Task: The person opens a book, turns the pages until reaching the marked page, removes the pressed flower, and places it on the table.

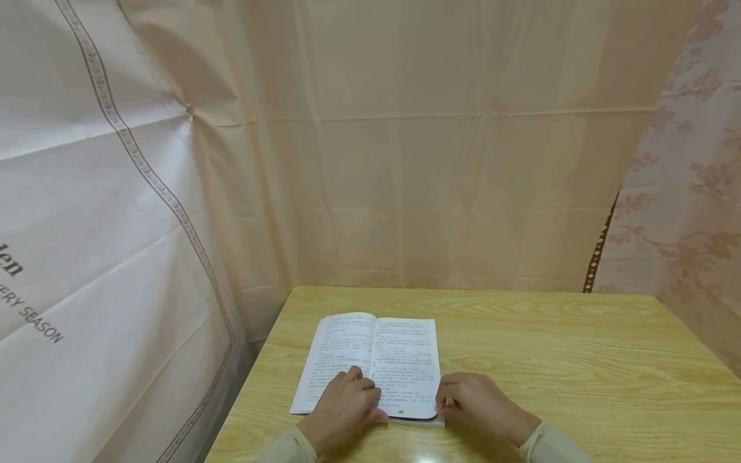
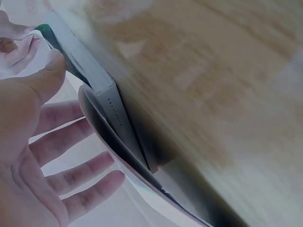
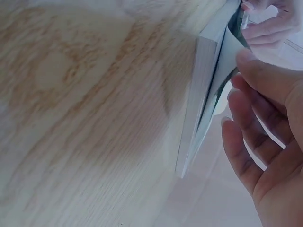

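An open book [image 1: 379,354] with printed pages lies flat on the wooden table [image 1: 556,360], near its front left. My left hand [image 1: 345,406] rests on the lower left page beside the gutter, and in the left wrist view its fingers [image 2: 80,165] are spread straight, with the thumb by the book's edge [image 2: 113,111]. My right hand [image 1: 477,405] sits at the lower right corner of the right page. There the thumb [image 3: 258,66] touches a slightly lifted, curved page of the book [image 3: 203,99], with the fingers loosely extended.
Beige fabric sheets [image 1: 440,161] hang close behind the table and along its left side [image 1: 87,257], and a floral curtain [image 1: 689,193] hangs at the right. The light wood tabletop stretches bare to the right of the book.
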